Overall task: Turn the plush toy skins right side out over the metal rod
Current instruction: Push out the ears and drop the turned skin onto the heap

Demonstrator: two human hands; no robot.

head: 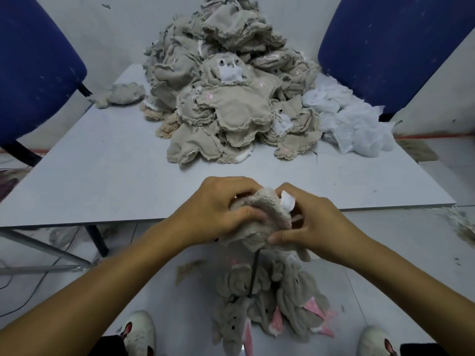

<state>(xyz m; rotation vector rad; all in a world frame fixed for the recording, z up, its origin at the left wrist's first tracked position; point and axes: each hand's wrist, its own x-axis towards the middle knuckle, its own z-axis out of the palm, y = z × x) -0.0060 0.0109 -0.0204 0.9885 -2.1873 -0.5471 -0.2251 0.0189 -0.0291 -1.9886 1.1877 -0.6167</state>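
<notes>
**Count of things in view**

Hands: two, left hand [221,209] and right hand [316,227], both gripping one plush skin [267,217]. Metal rod [253,276]: one. Worktop [102,176]: one. Blue chairs: two, left chair [33,65] and right chair [385,52]. Heap of inside-out skins [231,98]: one heap, too tangled to number. One stray skin [123,95] apart. Heap of white scraps [354,124]: one. Finished toys on the floor [272,304]: one cluster, several, exact number unclear. Shoes: two, left shoe [140,332] and right shoe [375,341].

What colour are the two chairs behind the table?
Both chairs are dark blue, seen in the head view.
</notes>
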